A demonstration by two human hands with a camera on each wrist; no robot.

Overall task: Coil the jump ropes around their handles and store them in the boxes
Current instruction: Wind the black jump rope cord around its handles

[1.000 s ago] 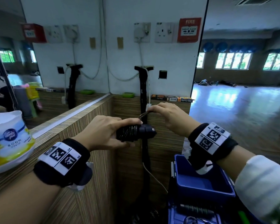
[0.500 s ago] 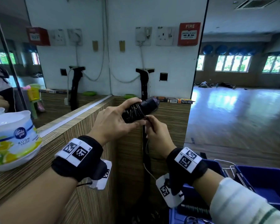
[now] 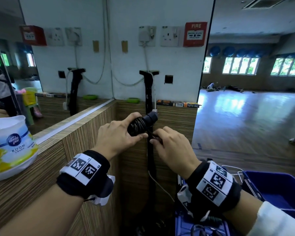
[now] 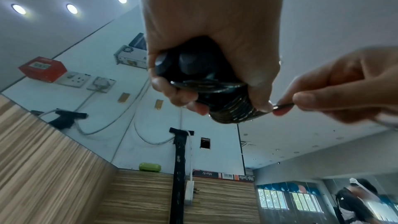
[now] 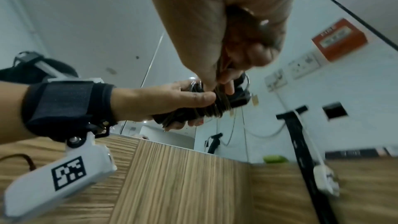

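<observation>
Jump-rope handles, black plastic (image 3: 142,123) — gripped in the left hand (image 3: 117,136), coils nearly done; right hand (image 3: 173,147) pinches the thin black cord's end (image 4: 284,105). Next: tuck it, then blue plastic box (image 3: 278,188).

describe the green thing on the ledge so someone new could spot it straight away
Start at the white wall with the red fire alarm. Below it runs a wood-grain ledge; the green case lies there, left of the black strap. It is the only bright green, rounded item.

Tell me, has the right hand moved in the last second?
Yes. The right hand has dropped from above the handles to just below them, pinching the rope, measured against the black strap on the wall.
</observation>
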